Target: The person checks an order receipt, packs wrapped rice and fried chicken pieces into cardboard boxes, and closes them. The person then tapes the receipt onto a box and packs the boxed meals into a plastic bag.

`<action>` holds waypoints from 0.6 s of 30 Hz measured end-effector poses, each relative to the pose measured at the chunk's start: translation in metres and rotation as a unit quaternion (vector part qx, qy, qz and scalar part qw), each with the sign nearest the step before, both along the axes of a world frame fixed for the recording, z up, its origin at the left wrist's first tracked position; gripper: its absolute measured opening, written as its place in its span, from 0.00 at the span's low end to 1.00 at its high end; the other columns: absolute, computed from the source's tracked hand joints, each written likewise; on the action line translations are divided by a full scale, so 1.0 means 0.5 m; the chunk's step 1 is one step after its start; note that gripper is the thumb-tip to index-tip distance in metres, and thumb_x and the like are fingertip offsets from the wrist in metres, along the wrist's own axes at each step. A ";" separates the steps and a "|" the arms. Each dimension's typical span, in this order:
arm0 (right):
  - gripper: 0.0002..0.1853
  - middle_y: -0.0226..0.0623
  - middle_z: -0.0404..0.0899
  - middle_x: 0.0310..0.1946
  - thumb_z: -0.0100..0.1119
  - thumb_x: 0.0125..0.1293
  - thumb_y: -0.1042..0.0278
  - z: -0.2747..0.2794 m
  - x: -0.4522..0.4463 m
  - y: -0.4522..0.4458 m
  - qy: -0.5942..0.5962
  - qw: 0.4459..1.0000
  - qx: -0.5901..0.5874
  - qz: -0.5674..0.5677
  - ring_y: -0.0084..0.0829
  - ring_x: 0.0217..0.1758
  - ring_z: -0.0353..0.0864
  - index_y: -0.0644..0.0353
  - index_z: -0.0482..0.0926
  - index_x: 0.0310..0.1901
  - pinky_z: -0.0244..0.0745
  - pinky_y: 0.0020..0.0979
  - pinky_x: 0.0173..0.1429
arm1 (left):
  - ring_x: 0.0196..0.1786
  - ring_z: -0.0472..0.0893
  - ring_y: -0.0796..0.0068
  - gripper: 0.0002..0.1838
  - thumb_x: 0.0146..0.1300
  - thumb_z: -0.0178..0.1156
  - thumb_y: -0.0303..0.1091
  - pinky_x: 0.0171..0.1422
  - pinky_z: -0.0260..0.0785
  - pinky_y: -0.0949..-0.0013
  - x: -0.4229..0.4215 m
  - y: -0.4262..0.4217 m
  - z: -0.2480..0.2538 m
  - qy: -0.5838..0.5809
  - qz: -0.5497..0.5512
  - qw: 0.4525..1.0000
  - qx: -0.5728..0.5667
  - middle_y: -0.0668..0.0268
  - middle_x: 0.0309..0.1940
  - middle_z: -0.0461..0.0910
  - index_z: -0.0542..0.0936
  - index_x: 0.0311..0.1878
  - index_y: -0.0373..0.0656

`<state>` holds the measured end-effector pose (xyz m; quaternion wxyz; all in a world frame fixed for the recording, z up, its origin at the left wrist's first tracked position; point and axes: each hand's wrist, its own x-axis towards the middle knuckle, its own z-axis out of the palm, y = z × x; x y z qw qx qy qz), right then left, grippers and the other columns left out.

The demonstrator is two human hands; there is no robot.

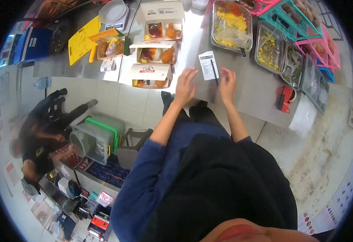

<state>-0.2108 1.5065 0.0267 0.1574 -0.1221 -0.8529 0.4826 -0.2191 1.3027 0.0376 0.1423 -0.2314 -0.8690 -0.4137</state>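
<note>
My left hand (185, 86) hovers at the steel table's front edge, fingers loosely spread, with nothing visible in it. It is nearest the lowest food box (150, 71), a lidded white carton with food showing at its front. My right hand (227, 85) is raised a little way across from it, fingers bent but apart, and it looks unfilled. Between the hands lies a printed paper slip (207, 66) with a dark pen (214, 69) across it; the pen's lower end points toward my right hand. Two more food boxes (157, 55) (163, 30) stand behind, lids raised, holding fried pieces and sauce packets.
Trays of yellow food (232, 25) (271, 48) and pink and teal baskets (295, 18) stand at the right. A red tape dispenser (284, 99) sits near the edge. At left are a yellow board (84, 38) and a scale (120, 21). A co-worker (43, 137) bends by a plastic bin (96, 139).
</note>
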 end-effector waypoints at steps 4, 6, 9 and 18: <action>0.11 0.39 0.76 0.46 0.47 0.69 0.75 -0.038 0.026 -0.059 -0.178 0.930 -0.321 0.010 0.30 0.50 0.77 0.65 0.77 0.49 0.76 0.33 0.55 | 0.61 0.72 0.59 0.16 0.58 0.56 0.21 0.66 0.61 0.61 0.040 -0.212 0.134 0.013 0.255 0.959 0.123 0.57 0.53 0.75 0.75 0.51 0.37; 0.13 0.40 0.77 0.46 0.46 0.72 0.69 -0.018 0.000 -0.144 -0.219 0.901 -0.374 0.036 0.31 0.50 0.78 0.64 0.76 0.51 0.77 0.34 0.54 | 0.60 0.71 0.61 0.15 0.64 0.55 0.30 0.67 0.58 0.62 -0.008 -0.338 0.126 -0.090 0.407 0.866 0.277 0.58 0.54 0.75 0.75 0.53 0.37; 0.24 0.45 0.75 0.52 0.48 0.73 0.51 -0.040 -0.057 -0.244 -0.272 0.864 -0.415 0.089 0.35 0.52 0.78 0.63 0.69 0.59 0.77 0.35 0.53 | 0.60 0.69 0.64 0.27 0.64 0.53 0.49 0.67 0.56 0.60 -0.093 -0.496 0.009 -0.342 0.269 0.846 0.308 0.61 0.58 0.72 0.71 0.60 0.42; 0.43 0.52 0.69 0.59 0.65 0.62 0.54 -0.011 -0.150 -0.367 -0.347 0.876 -0.331 0.047 0.40 0.56 0.75 0.64 0.51 0.69 0.72 0.38 0.55 | 0.34 0.82 0.67 0.26 0.64 0.58 0.47 0.39 0.76 0.68 -0.272 -0.553 -0.045 -0.668 0.039 0.740 0.072 0.58 0.37 0.83 0.78 0.50 0.29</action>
